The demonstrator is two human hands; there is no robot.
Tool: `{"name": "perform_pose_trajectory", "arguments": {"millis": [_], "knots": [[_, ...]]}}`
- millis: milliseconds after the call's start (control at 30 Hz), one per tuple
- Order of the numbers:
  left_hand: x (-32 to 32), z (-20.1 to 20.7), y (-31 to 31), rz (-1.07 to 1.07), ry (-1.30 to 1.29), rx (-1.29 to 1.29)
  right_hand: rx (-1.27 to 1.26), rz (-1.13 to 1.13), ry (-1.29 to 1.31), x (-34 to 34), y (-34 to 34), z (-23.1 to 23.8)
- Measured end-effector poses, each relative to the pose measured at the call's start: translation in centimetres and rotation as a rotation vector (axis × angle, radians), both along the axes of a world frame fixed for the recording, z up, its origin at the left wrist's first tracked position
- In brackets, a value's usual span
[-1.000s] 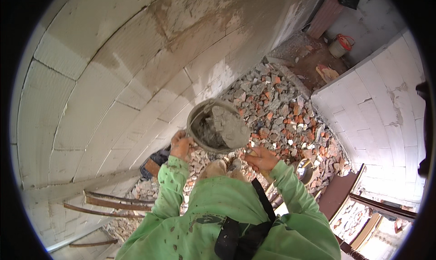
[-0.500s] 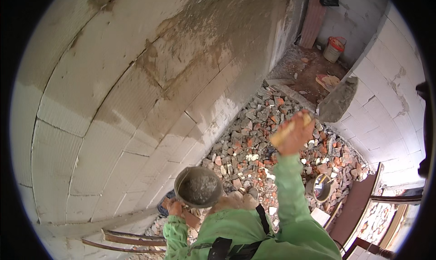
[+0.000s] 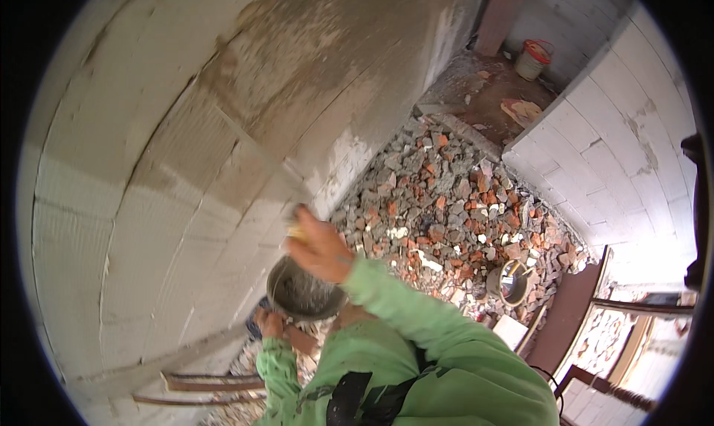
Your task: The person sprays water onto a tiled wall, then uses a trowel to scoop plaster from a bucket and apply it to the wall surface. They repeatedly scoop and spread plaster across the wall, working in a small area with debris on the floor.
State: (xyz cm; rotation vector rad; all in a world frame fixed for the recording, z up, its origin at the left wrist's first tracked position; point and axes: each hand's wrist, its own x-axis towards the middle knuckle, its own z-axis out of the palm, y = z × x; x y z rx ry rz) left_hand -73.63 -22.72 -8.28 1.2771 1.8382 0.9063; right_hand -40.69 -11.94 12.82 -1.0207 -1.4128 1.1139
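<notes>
My right hand (image 3: 321,249) is wrapped round the yellow handle (image 3: 297,231) of a trowel, held between the block wall (image 3: 171,180) and a dark mortar bucket (image 3: 275,296). The trowel's blade is smeared by motion against the wall and hard to make out. Grey mortar coats the inside of the bucket, which is tilted so its mouth faces up at me. My left hand (image 3: 269,325) grips the bucket at its near left side, fingers partly hidden. Wet grey patches (image 3: 297,76) darken the upper part of the wall.
Broken brick and concrete rubble (image 3: 439,203) covers the floor. A small bucket with tools (image 3: 509,283) stands in it at right, near brown frames (image 3: 569,314). Farther back are a red-rimmed bucket (image 3: 532,60) and a white block wall (image 3: 595,143).
My right hand has swung with the trowel from over the rubble at right to the left, beside the wall and above the mortar bucket. My left hand stays at the bucket; the view has shifted slightly.
</notes>
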Motion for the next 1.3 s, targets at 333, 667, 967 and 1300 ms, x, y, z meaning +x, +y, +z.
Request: {"name": "perform_pose_trajectory", "arguments": {"millis": [333,667,967,1300], "knots": [[13.1,16.4,3.6,-0.22,-0.542,-0.112,-0.783,0.344,-1.369,13.7,-7.3,-7.2],[13.5,21.3,7.6,-0.214,-0.63,-0.31,-0.362,0.279,-0.388,9.1,-11.6,-10.1],[10.4,8.4,5.3,0.1,-0.696,-0.421,-1.138,0.081,0.364,11.8,-11.4,-3.7],[0.3,0.5,0.2,0.289,-0.412,-0.272,-0.032,-1.103,0.725,15.5,-1.0,-6.8]]}}
